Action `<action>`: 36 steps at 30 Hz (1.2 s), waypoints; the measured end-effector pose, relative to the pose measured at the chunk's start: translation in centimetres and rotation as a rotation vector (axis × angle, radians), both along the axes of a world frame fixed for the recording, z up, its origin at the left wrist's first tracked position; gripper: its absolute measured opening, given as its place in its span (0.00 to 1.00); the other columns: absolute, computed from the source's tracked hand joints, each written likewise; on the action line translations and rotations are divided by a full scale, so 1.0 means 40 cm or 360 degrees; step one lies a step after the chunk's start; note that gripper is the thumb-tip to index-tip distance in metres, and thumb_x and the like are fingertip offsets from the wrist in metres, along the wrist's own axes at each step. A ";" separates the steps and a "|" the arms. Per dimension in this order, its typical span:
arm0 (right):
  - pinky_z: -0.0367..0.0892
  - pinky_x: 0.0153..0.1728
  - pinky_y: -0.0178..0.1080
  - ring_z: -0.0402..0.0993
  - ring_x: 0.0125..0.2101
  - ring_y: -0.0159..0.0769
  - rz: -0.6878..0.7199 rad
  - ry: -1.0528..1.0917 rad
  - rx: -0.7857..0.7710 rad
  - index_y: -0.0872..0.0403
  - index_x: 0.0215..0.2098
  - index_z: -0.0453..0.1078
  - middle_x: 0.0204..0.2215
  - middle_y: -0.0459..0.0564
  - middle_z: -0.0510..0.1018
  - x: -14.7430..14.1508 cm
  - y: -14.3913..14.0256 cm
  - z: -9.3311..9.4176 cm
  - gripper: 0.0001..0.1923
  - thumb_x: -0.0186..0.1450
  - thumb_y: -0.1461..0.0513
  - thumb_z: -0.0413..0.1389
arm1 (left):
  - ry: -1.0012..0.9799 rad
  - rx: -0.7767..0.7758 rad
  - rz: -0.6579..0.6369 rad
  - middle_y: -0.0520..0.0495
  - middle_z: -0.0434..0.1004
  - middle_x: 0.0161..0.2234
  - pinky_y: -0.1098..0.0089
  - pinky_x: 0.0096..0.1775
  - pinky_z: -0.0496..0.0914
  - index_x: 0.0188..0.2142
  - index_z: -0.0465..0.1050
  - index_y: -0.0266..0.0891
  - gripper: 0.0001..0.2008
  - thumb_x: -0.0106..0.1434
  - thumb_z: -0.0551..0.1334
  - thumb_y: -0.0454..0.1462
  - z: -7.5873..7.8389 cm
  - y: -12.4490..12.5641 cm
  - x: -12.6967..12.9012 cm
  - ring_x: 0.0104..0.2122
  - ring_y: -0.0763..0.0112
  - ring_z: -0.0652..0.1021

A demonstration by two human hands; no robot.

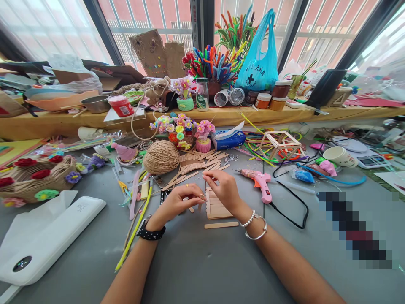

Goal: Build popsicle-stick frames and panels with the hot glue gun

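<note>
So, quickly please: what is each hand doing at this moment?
Left hand: fingers pinched on a small flat wooden craft stick.
Right hand: fingers curled above the panel of glued wooden sticks; grip cannot be told.

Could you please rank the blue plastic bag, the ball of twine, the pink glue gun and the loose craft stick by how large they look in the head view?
1. blue plastic bag, although farthest away
2. ball of twine
3. pink glue gun, close to the twine, so unsure
4. loose craft stick

Both forearms reaching in, left hand and right hand nearly meeting at centre, fingers curled and pinched, palms down.
</note>
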State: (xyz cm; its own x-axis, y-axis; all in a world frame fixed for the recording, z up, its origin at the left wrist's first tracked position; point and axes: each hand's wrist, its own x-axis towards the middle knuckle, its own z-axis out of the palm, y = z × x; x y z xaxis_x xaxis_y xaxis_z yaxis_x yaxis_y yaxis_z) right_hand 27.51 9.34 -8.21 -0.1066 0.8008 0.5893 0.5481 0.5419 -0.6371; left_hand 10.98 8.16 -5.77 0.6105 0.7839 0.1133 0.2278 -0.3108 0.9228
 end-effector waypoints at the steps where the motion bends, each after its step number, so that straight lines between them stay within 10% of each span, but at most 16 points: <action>1: 0.66 0.35 0.35 0.72 0.33 0.34 0.0004 -0.0001 -0.0001 0.53 0.35 0.71 0.32 0.49 0.77 0.000 0.000 0.001 0.08 0.61 0.62 0.50 | -0.0017 -0.0053 -0.0008 0.48 0.70 0.28 0.76 0.25 0.68 0.29 0.73 0.35 0.09 0.56 0.59 0.39 0.002 -0.001 -0.001 0.27 0.74 0.71; 23: 0.65 0.35 0.35 0.72 0.33 0.34 0.0020 0.0006 -0.0001 0.53 0.35 0.71 0.32 0.49 0.77 0.000 0.000 0.000 0.08 0.61 0.62 0.50 | 0.0032 -0.0257 0.0016 0.50 0.72 0.28 0.78 0.24 0.66 0.34 0.67 0.37 0.08 0.54 0.60 0.38 0.005 -0.010 0.006 0.23 0.78 0.71; 36: 0.66 0.35 0.34 0.72 0.33 0.34 0.0018 0.0000 -0.0007 0.53 0.36 0.71 0.32 0.48 0.77 0.001 -0.001 0.002 0.08 0.61 0.62 0.50 | 0.0344 0.0157 -0.0181 0.49 0.72 0.31 0.75 0.33 0.66 0.32 0.69 0.38 0.07 0.60 0.54 0.37 0.017 -0.017 0.010 0.30 0.74 0.71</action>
